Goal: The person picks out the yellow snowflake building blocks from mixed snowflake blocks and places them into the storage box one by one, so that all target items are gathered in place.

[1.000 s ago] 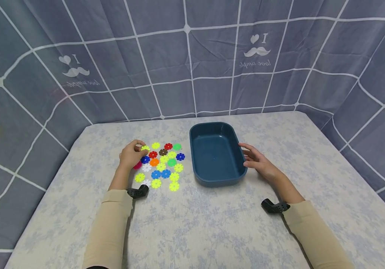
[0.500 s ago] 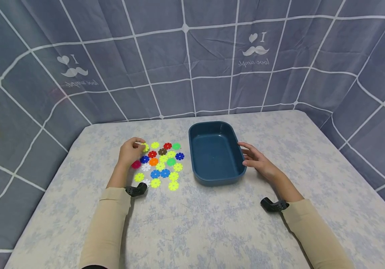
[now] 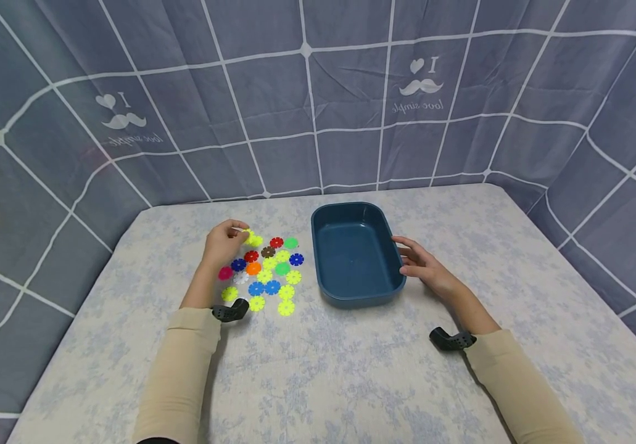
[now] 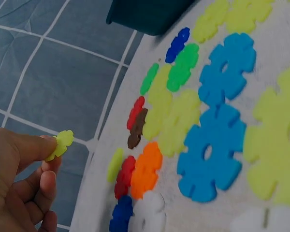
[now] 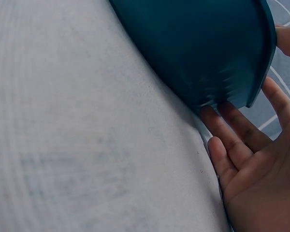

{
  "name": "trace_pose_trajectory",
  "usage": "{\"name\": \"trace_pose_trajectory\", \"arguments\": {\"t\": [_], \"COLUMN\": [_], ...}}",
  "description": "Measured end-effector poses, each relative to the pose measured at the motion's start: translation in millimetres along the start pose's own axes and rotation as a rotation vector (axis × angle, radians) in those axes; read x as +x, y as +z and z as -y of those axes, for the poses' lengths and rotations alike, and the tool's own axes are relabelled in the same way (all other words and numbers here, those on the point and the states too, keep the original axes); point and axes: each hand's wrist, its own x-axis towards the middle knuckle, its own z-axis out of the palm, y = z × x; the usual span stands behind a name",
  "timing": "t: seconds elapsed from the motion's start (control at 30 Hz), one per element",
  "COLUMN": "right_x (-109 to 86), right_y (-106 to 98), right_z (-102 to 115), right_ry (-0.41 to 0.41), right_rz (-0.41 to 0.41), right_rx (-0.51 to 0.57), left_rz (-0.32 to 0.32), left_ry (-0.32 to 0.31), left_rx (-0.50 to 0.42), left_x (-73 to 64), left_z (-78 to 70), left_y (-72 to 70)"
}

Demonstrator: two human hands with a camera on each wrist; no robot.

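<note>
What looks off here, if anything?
Only the lettering on the backdrop: it reads backwards, so the backdrop may hang reversed. Nothing looks spilled or damaged: the bin stands upright, loose discs lie beside it, and the left hand pinches a yellow disc.

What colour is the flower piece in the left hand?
The flower piece is bright yellow-green; the left wrist view shows it best.

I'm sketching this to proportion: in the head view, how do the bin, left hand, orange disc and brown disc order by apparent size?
Bin
Left hand
Orange disc and brown disc: too alike to rank
</note>
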Motion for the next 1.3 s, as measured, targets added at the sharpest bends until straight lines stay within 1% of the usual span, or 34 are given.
{"name": "trace_pose_trajectory", "arguments": {"t": [0.1, 0.3, 0.53, 0.67, 1.0, 1.17, 1.3], "right_x": [-0.2, -0.8, -0.4, -0.2, -0.3, -0.7, -0.5], "right_y": [0, 1, 1, 1, 0, 0, 0], "right_z": [0, 0, 0, -1, -1, 0, 0], "right_ry": [0.002, -0.008, -0.005, -0.002, -0.012, -0.007, 0.005], "right_rz": [-0.001, 0.004, 0.000, 0.000, 0.012, 0.007, -0.001], "right_rx": [0.002, 0.002, 0.001, 0.002, 0.015, 0.009, 0.000], "left_rz": [0.004, 0.038, 0.054, 0.060, 0.094, 0.114, 0.131], "left_ry": [0.014, 0.054, 0.105, 0.140, 0.174, 0.205, 0.221], "left_rx": [-0.010, -0.046, -0.052, -0.045, -0.059, -0.062, -0.060], "left_x": [-0.9, -4.8, -5.2, -5.6, -7.5, -5.5, -4.5], "left_z": [-6.8, -20.7, -33.2, -40.0, -57.2, -64.0, -73.0], "left_y": [1.0, 1.4, 5.2, 9.6, 20.8, 27.6, 32.7]}}
